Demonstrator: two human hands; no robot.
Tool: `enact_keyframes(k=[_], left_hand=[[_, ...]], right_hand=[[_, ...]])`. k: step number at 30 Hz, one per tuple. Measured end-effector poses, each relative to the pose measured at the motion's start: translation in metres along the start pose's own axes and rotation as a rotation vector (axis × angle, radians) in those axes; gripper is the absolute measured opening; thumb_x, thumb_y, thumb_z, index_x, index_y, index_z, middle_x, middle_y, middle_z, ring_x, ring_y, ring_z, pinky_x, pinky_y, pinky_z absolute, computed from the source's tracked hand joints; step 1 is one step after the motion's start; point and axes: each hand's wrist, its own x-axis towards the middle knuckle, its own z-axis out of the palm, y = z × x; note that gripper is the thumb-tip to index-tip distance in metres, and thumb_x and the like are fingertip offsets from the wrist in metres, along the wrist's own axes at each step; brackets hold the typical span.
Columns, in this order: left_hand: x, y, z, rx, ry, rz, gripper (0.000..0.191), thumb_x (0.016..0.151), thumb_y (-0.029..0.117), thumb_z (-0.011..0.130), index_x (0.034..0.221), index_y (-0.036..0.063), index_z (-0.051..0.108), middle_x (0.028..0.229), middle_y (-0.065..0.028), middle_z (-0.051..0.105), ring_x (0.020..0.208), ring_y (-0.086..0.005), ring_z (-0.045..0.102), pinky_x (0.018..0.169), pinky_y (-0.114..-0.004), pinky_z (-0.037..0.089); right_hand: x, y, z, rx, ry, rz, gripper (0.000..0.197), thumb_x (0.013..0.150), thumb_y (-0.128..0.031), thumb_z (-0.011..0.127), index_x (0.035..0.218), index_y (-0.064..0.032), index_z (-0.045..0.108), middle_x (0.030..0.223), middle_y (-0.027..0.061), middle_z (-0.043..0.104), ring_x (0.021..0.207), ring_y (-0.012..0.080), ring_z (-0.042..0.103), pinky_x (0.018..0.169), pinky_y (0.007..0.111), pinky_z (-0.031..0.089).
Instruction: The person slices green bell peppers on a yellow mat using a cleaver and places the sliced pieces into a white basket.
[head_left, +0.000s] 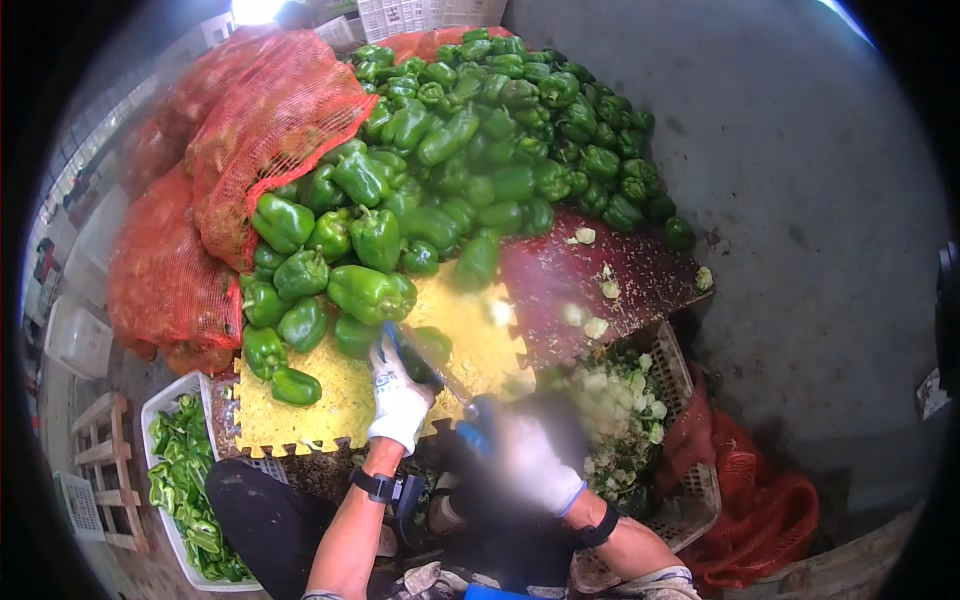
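Observation:
My left hand (399, 397), in a white work glove with blue finger coating, reaches over the yellow foam mat (480, 322). Its fingertips meet the lower edge of a large green bell pepper (364, 292); whether they grip it is hidden. My right hand (529, 454), gloved alike, is blurred and holds a knife (446, 379). The blade slants up and left towards the left fingertips. Just beyond the blade lies another blurred green pepper (431, 349). More whole peppers (296, 386) rest along the mat's left side.
A big heap of green peppers (480, 142) rises beyond the mat. Full red mesh sacks (262, 135) stand at left. A white crate (154, 412) holds cut peppers (191, 487). Pepper cores (630, 397) fill a basket (675, 364) at right, beside a dark red board (592, 277).

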Motion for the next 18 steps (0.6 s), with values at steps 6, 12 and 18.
enact_keyframes(k=[6,12,18], left_hand=[[0.006,-0.003,0.004,0.100,0.004,0.069,0.101,0.059,0.019,0.084,0.138,-0.0039,0.026,0.124,-0.0276,0.037,0.114,-0.0445,0.040,0.099,-0.049,0.038],[0.010,-0.004,0.009,0.226,0.065,0.126,0.088,0.058,0.019,0.083,0.130,-0.0013,0.036,0.117,-0.0248,0.044,0.108,-0.0410,0.046,0.095,-0.046,0.039],[0.015,0.000,0.007,0.159,-0.043,0.050,0.099,0.057,0.022,0.083,0.138,0.0003,0.030,0.127,-0.0279,0.039,0.119,-0.0425,0.038,0.106,-0.049,0.029]], right_hand=[[-0.003,-0.002,0.001,-0.031,0.043,-0.086,0.027,0.091,-0.021,0.059,0.108,-0.0031,0.049,0.072,0.0132,0.062,0.057,0.0270,0.061,0.050,0.039,0.048],[0.006,0.007,0.013,-0.037,0.006,0.008,0.042,0.087,-0.022,0.064,0.113,0.0059,0.047,0.070,0.0171,0.064,0.058,0.0347,0.062,0.053,0.043,0.049],[0.019,0.015,0.023,-0.025,0.068,-0.002,0.035,0.088,-0.023,0.062,0.107,0.0031,0.048,0.076,0.0191,0.064,0.065,0.0358,0.064,0.057,0.044,0.050]])
